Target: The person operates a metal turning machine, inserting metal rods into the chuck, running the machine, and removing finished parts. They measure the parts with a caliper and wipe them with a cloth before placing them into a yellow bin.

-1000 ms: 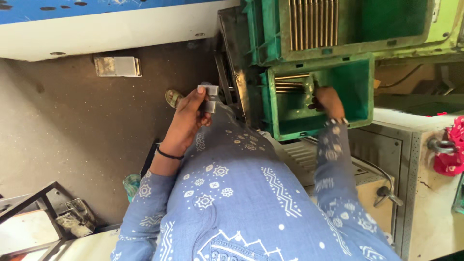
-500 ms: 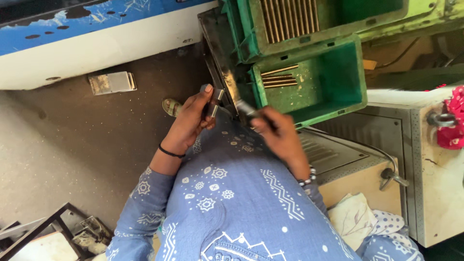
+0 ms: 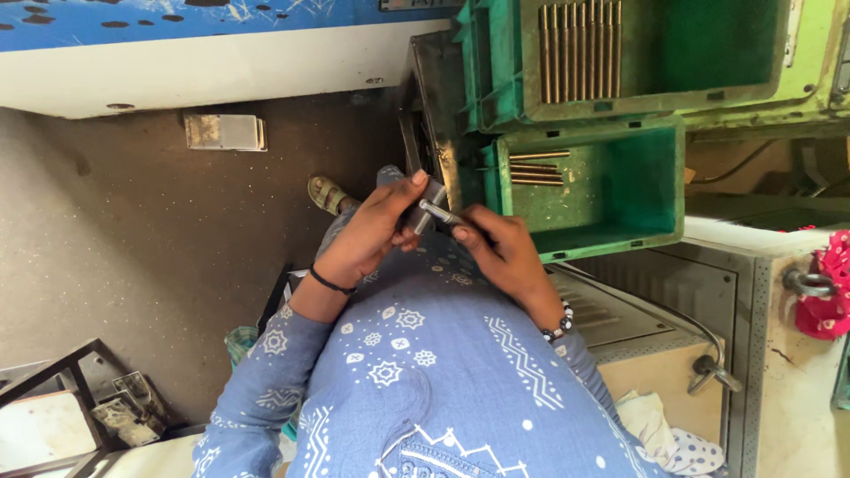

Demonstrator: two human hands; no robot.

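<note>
Steel rod (image 3: 437, 212), 1 piece, pinched in my right hand (image 3: 500, 252) over my lap, tip entering a small grey metal block (image 3: 427, 202) gripped by my left hand (image 3: 376, 235). Green crate (image 3: 660, 177) just beyond holds 3 more rods (image 3: 537, 168).

One small rectangular plate (image 3: 225, 132), label-like, pale metal with a worn, yellowish face, lies flat on the dark floor (image 3: 133, 248) at about ten o'clock, just below the white wall base (image 3: 204, 71). Its surface is too blurred to make out. There are no packages, signs or screens in view.
</note>
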